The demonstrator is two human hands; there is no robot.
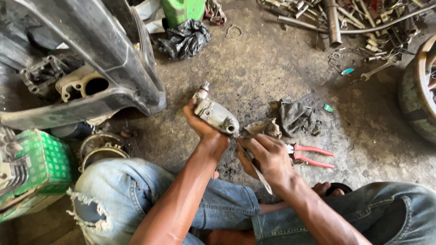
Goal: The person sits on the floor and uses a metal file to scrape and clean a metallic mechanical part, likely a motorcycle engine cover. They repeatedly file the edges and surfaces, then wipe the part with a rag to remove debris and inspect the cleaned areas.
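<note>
My left hand [203, 127] grips a grey metal motor part [215, 114], a rounded housing with a short shaft at its upper end, held above the concrete floor. My right hand [268, 156] holds a thin flat blade [260, 174] whose upper tip reaches the lower end of the housing. A dirty rag [264, 128] lies just past my right hand. My knees in torn jeans frame the bottom of the view.
Red-handled pliers [311, 155] lie right of my right hand. A second crumpled rag [296, 117] is beyond. A black scooter body [91, 59] fills the upper left, a green crate [43, 168] the left edge. Loose tools and pipes [354, 22] are scattered top right, beside a wheel [420, 86].
</note>
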